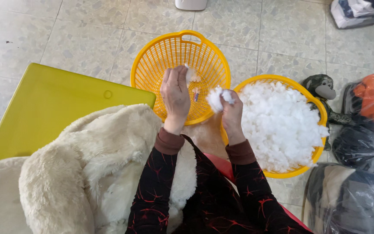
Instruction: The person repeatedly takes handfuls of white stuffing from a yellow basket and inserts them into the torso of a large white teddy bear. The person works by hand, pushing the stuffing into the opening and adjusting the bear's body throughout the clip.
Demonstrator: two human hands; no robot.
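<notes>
My left hand (175, 96) is raised over an orange mesh basket (152, 65) and pinches a small tuft of white stuffing (192, 76). My right hand (231, 113) grips a larger clump of white stuffing (218, 98) between the two baskets. A second orange basket (321, 110) to the right is heaped with white fibre filling (278, 125). The first basket holds almost nothing, only a small object at its bottom. A cream furry plush skin (87, 173) lies across my lap, below my left forearm.
A yellow board (53, 104) lies on the left. A dark monkey soft toy (322, 89) sits behind the full basket. Clear plastic bags with dark and orange contents (369, 130) crowd the right side. Tiled floor (66, 34) stretches beyond.
</notes>
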